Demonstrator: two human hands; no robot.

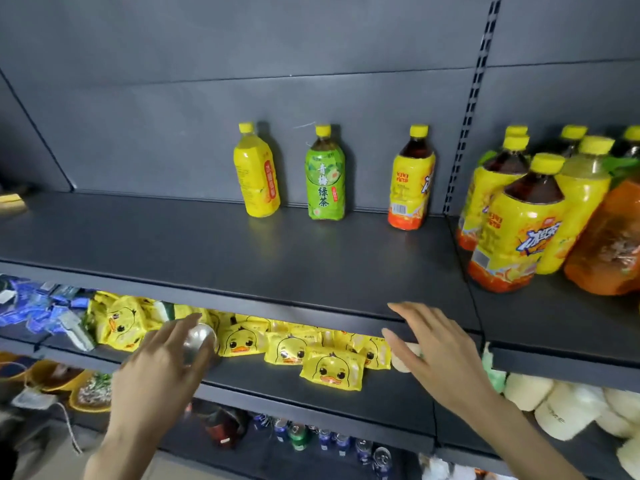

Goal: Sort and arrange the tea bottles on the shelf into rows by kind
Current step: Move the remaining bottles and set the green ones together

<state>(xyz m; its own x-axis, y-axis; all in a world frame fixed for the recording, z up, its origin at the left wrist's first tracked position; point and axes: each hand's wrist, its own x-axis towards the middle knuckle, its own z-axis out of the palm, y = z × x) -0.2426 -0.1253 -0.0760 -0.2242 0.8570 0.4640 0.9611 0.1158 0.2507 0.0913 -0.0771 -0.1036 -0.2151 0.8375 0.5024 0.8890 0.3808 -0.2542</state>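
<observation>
Three tea bottles stand apart along the back of the dark shelf (207, 244): an all-yellow bottle (257, 174), a green-label bottle (325, 178) and a yellow-and-orange iced tea bottle (410, 188). On the adjoining shelf section to the right, several mixed bottles (519, 223) crowd together, yellow-capped, with yellow, green and orange labels. My left hand (162, 372) hovers below the shelf's front edge, fingers spread, holding nothing. My right hand (436, 348) floats at the front edge, open and empty, well short of the bottles.
Below, a lower shelf carries yellow duck-print packets (287, 348) and blue packets (38, 306). White plush items (561, 407) lie at lower right. Cans (329, 438) sit on the bottom shelf. A slotted upright (467, 119) divides the two shelf sections.
</observation>
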